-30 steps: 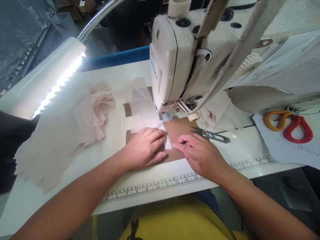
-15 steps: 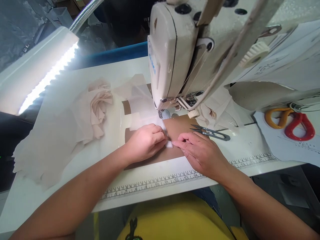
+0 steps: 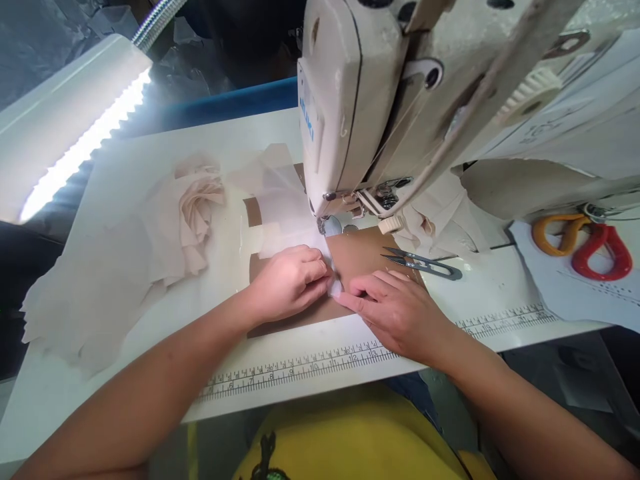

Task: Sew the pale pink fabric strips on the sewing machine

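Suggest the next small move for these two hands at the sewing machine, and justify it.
Probably slide the white fabric piece forward under the presser foot: the left hand pinches its edge, the right hand presses it against the brown card, and it lies just short of the foot.

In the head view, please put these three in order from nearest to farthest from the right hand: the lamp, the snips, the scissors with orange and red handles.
1. Snips: just behind the right hand, slightly to its right.
2. Scissors: well off to the right, near the frame's edge.
3. Lamp: far left and back, on the opposite side.
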### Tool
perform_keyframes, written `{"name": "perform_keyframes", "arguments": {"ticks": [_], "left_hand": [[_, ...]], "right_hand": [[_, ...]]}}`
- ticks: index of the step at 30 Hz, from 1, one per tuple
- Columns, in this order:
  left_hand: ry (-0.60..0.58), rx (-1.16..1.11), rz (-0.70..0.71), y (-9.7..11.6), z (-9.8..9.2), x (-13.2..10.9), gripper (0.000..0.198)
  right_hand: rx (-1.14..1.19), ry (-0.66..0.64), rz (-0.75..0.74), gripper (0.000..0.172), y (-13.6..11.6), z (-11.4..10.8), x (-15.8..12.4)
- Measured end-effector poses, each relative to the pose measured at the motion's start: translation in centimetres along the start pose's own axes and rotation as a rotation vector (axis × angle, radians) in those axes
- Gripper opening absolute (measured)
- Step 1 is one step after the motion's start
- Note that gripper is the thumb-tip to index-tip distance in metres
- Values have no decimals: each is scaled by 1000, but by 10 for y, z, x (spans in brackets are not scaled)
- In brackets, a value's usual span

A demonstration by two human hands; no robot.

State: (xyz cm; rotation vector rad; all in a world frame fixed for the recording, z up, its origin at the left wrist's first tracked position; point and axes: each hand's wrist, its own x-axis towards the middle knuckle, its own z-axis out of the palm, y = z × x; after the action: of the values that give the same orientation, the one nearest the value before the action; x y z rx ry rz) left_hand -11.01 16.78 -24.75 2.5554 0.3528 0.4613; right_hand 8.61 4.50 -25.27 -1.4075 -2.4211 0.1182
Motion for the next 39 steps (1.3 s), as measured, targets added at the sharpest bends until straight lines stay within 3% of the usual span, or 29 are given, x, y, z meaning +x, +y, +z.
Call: {"name": "perform_keyframes", "arguments": {"ticks": [5, 14, 25, 39], "left_hand": [[-11, 18, 77, -1, -5, -6, 21], [-160, 275, 189, 0, -7, -13, 35], [-175, 184, 213, 0, -8, -13, 25], [-206, 164, 201, -3, -8, -13, 32]], "right_hand": [[3, -12, 5, 39, 0, 1, -1], [43, -10, -18, 41, 2, -2, -5], [103, -26, -1, 40, 4, -2, -4], [109, 10, 1, 39, 4, -2, -4]]}}
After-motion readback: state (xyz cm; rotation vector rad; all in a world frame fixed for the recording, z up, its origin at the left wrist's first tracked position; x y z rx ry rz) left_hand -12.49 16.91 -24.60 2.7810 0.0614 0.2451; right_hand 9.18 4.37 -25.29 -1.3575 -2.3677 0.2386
